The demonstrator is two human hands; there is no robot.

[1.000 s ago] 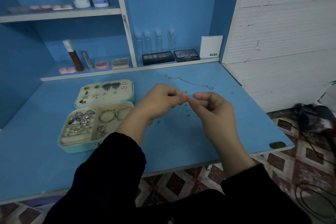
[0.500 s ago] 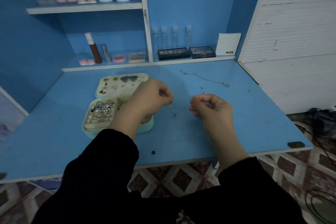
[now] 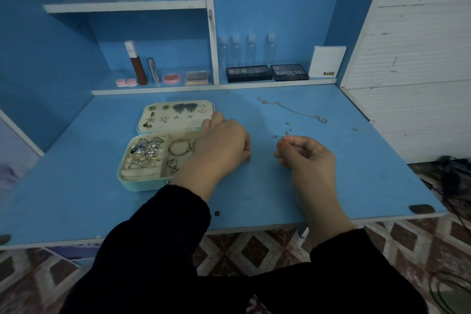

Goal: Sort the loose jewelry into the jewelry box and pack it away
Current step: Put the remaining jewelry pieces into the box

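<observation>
Our left grip (image 3: 221, 145) curled shut over the open jewelry box (image 3: 142, 178) on the table (image 3: 76, 199); right grip (image 3: 303, 153), right of box, pinched sth tiny. Necklace (image 3: 293, 109) lay behind-right of box.

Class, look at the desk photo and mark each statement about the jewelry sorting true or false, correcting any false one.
1. The jewelry box lies open. True.
2. The chain necklace is inside the box. False: it lies on the desk, right of the box.
3. The right hand pinches something small. True.
4. Four clear bottles stand on the shelf. True.
5. The left hand rests on the necklace. False: it is beside the box.
</observation>
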